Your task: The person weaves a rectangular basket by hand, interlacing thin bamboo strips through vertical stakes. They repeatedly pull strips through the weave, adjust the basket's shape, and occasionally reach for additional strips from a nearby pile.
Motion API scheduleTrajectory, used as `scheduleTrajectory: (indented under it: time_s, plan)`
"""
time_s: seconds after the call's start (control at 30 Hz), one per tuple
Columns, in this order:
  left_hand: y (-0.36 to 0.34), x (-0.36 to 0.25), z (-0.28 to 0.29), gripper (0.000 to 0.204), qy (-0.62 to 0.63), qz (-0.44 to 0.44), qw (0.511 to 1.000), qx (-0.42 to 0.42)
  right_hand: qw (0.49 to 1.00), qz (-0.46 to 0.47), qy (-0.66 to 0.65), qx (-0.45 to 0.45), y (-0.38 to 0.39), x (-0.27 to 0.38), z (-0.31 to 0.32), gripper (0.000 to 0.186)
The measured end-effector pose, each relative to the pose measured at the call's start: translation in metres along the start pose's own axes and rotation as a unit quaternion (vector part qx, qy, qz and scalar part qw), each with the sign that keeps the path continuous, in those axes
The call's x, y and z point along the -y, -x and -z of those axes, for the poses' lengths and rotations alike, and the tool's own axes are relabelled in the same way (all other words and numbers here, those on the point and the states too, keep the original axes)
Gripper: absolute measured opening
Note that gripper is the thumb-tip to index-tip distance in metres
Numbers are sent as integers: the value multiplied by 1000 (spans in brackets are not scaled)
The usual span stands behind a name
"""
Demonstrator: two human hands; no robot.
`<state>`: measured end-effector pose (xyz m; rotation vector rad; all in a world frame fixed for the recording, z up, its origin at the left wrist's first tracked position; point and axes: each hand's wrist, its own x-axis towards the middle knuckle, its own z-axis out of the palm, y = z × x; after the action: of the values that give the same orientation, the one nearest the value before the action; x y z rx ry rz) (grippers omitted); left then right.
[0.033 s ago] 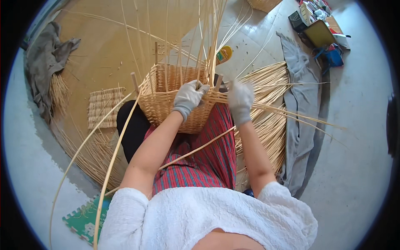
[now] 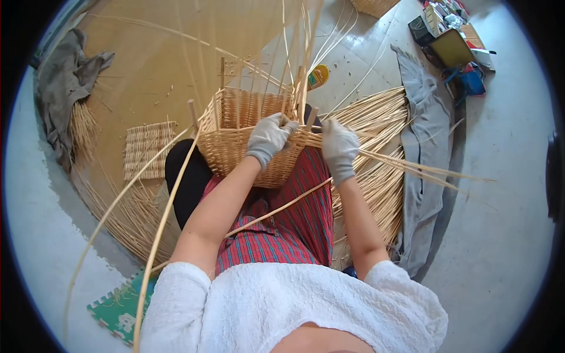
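Observation:
A half-woven wicker basket (image 2: 226, 141) rests on my lap, with tall upright stakes rising from its walls and thicker corner posts. My left hand (image 2: 271, 138), in a pale work glove, is closed on the front rim near the right corner. Just right of the corner post (image 2: 312, 119), my gloved right hand (image 2: 341, 147) is closed around willow rods (image 2: 412, 165). The rods run from the basket's rim and stick out to the right past the hand. Its fingertips and the exact number of rods held are partly hidden.
A large bundle of willow rods (image 2: 376, 200) lies on the right beside a grey cloth (image 2: 421, 194). At left are a flat woven panel (image 2: 147, 152) and loose rods. Long rods arch past my left arm. A yellow container (image 2: 318, 76) stands beyond the basket.
My right hand, blurred before, now shows sharply and slightly lower, closed on the rods. The basket has shifted a little, and its upright stakes are swaying.

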<state>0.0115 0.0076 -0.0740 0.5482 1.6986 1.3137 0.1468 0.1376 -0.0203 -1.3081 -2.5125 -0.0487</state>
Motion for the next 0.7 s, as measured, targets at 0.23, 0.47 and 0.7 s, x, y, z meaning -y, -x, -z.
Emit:
scheduleTrajectory:
  time_s: [0.23, 0.47, 0.7]
  plan:
    - [76, 80, 110, 14, -128, -232, 932, -247, 930, 149, -329, -71, 55, 103, 54, 43]
    - [44, 63, 216, 27, 70, -113, 990, -41, 782, 522, -250, 231, 120, 255, 76, 38]
    - [27, 70, 209, 48, -83, -163, 981, -58, 660, -164, -731, 59, 39, 82, -57, 10]
